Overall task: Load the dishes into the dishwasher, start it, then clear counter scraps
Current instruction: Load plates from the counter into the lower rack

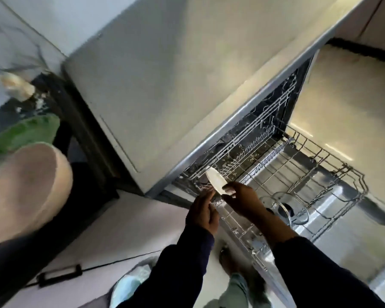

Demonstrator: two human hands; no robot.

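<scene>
My right hand (240,200) pinches one white plate (216,180) by its rim, on edge over the back of the pulled-out lower rack (320,165). My left hand (203,211), fingers loosely curled, holds nothing, just beside it. One glass bowl (286,207) sits in the rack. No readable writing.

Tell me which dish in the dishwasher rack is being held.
The white plate, pinched on edge by the right hand at the rack's back. The glass bowl sits untouched nearer the front.
</scene>
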